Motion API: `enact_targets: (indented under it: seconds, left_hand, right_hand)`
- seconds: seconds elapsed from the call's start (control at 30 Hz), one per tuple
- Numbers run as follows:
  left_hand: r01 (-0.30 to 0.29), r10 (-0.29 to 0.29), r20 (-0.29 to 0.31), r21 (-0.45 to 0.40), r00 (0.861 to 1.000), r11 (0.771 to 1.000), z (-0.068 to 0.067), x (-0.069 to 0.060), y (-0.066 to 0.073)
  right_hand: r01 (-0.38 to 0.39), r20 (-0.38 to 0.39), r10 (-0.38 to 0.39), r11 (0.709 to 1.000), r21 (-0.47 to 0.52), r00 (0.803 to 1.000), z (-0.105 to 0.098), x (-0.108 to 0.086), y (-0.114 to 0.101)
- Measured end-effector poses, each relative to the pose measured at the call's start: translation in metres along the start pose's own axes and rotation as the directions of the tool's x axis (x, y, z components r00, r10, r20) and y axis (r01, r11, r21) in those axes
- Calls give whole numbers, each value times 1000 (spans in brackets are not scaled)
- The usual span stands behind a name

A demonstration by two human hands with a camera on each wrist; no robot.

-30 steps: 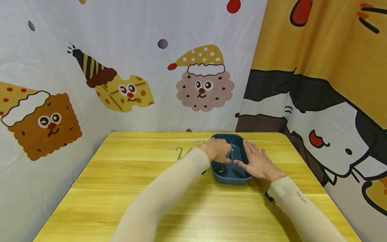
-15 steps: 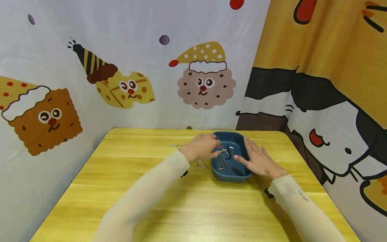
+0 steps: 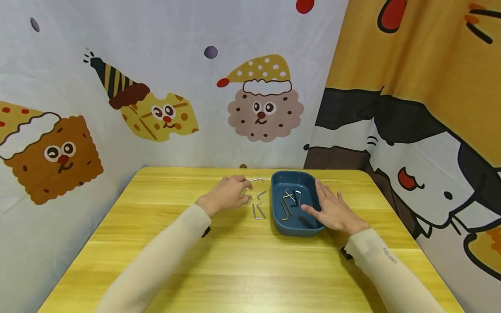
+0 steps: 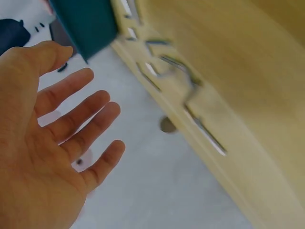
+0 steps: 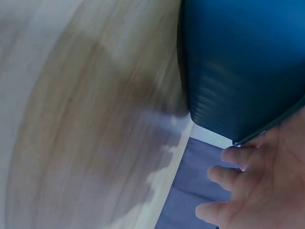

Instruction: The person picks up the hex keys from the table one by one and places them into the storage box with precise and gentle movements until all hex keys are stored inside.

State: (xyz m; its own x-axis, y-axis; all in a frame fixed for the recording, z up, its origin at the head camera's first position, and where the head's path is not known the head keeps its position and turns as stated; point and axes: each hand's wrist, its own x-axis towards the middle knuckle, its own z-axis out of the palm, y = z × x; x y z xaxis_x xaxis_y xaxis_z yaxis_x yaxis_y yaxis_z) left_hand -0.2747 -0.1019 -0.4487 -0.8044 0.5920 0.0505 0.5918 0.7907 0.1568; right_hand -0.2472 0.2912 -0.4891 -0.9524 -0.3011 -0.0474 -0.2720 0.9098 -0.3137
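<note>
Hex keys (image 3: 261, 194) lie scattered on the surface (image 3: 250, 261) at mid-frame in the head view, beginning beside the left hand (image 3: 227, 194), whose fingers are loosely spread and hold nothing. Further right, more keys (image 3: 285, 209) lie inside the blue bin (image 3: 299, 231), right of centre; along its right rim rests the right hand (image 3: 334, 211), fingers nearly straight, touching the bin without curling round it.

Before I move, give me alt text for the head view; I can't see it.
The left hand is close beside loose hex keys on a wooden table, while the right hand rests against the right side of a blue bin with more keys inside. Behind them, a curtain shows cartoon faces.
</note>
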Motion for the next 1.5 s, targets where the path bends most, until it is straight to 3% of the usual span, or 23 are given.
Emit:
enact_targets:
  seconds: [0.27, 0.43, 0.73, 1.03, 1.37, 1.5]
  left_hand:
    - [54, -54, 1, -21, 999, 998, 9, -25, -34]
    - [78, -78, 10, -36, 997, 996, 15, -32, -50]
    - [175, -169, 78, -70, 982, 982, 25, -42, -71]
    - [194, -188, 113, -43, 976, 980, 27, -43, -79]
    - [98, -93, 56, -85, 994, 992, 26, -48, -74]
    - [98, -94, 52, -80, 994, 992, 28, -50, -72]
  right_hand:
    - [2, -8, -2, 1000, -5, 1000, 2, -1, -1]
    - [0, -16, 0, 1000, -4, 1000, 3, 0, 0]
    - [7, -10, -7, 1000, -6, 1000, 6, 0, -1]
    - [2, -12, -2, 1000, -2, 1000, 4, -1, 1]
    - [5, -6, -5, 1000, 7, 1000, 2, 0, 0]
    - [5, -3, -5, 1000, 10, 1000, 3, 0, 0]
